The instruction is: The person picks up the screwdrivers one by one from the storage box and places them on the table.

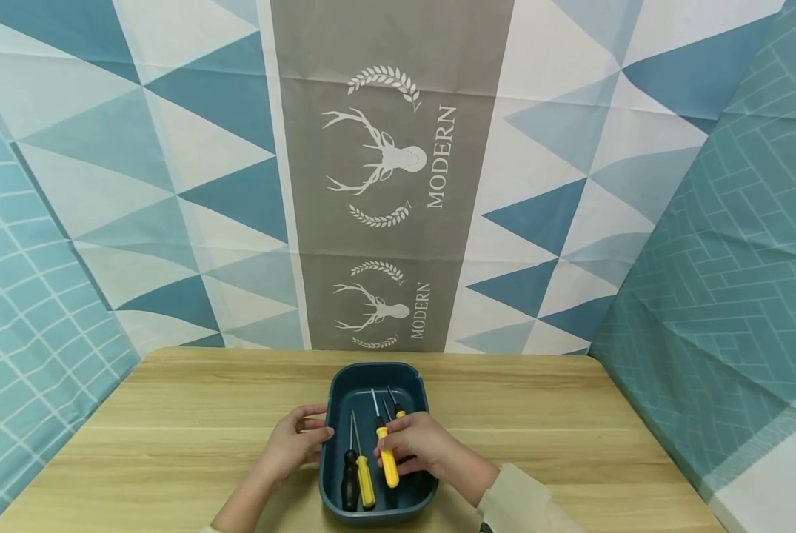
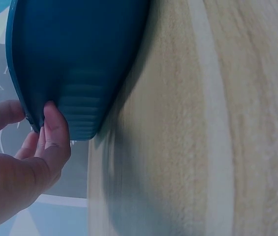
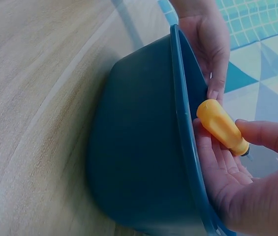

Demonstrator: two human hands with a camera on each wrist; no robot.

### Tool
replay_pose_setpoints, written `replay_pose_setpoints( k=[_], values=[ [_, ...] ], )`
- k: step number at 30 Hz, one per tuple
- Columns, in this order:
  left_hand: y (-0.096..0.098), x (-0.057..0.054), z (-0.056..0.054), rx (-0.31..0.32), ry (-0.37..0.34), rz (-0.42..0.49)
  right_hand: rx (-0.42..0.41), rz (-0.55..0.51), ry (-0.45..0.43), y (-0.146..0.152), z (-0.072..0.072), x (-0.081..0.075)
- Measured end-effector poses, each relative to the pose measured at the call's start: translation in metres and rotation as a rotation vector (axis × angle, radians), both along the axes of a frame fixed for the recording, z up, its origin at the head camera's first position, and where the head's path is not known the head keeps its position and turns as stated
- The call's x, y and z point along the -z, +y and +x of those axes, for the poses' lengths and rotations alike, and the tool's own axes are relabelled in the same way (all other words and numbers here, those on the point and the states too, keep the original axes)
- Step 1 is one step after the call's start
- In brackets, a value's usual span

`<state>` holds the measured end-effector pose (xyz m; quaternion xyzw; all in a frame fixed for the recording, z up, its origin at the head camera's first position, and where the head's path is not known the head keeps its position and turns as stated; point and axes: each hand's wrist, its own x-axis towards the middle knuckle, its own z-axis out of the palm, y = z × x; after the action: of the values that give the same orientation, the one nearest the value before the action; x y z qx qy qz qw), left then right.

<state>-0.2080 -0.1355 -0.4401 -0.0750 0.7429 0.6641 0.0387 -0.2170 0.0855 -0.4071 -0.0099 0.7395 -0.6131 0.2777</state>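
A dark blue rectangular bin (image 1: 379, 516) stands on the table. My left hand (image 1: 296, 443) pinches its left rim, with thumb and fingers on either side of the wall in the left wrist view. Over the bin, my right hand (image 1: 426, 447) holds a screwdriver by its yellow handle (image 1: 388, 460), between thumb and fingers; its shaft points away from me. Lying at the bin's left side are a black-handled screwdriver (image 1: 349, 481) and another yellow-handled screwdriver (image 1: 366, 483). More screwdrivers (image 1: 399, 409) lie at the far right, partly hidden behind my right hand.
The light wood table (image 1: 191, 437) extends to both sides of the bin. Behind it hangs a patterned cloth (image 1: 384, 244) with triangles and deer heads. Blue-green tiled-print sheets (image 1: 24, 266) flank the table on the left and right.
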Motion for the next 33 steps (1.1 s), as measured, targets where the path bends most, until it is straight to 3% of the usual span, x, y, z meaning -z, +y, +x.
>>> replay_pose_setpoints(
  k=[33],
  values=[
    [-0.001, 0.002, 0.000, 0.007, 0.001, 0.005, 0.042, -0.006, -0.005, 0.011, 0.002, -0.006]
  ],
)
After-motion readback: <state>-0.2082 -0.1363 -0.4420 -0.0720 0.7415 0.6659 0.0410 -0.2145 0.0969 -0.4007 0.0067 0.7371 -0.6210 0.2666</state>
